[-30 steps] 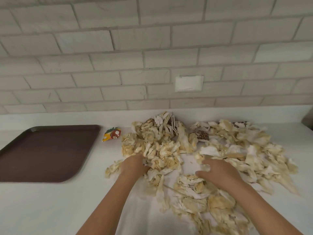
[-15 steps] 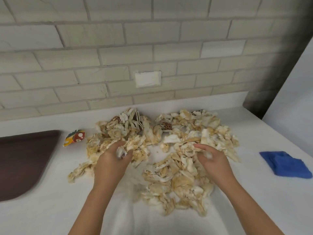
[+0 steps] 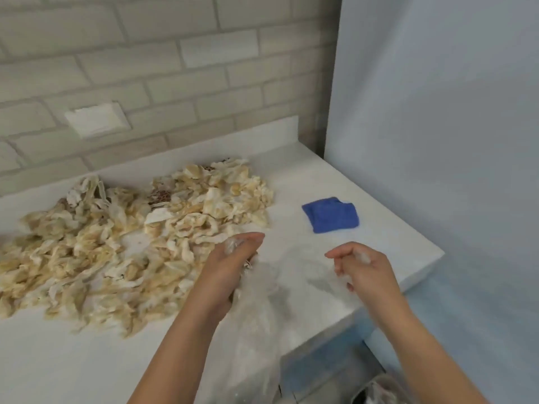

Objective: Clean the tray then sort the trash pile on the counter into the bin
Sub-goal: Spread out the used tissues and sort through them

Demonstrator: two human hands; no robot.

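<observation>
Clear plastic film (image 3: 256, 290), lifted off the trash pile (image 3: 116, 252) on the bench (image 3: 364, 185), hung clutched in the left grip (image 3: 230, 272); the right grip (image 3: 367, 272) pinched a pale scrap. Sorting had apparently begun.

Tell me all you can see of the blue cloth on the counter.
The blue cloth is a soft-looking piece, like towelling, loosely folded into a rough rectangle with rumpled edges. It lies flat on the white counter near its right end, right of the trash pile and apart from it. Nothing rests on it. Neither hand touches it: the left hand and right hand are nearer the camera, gripping clear plastic.
</observation>
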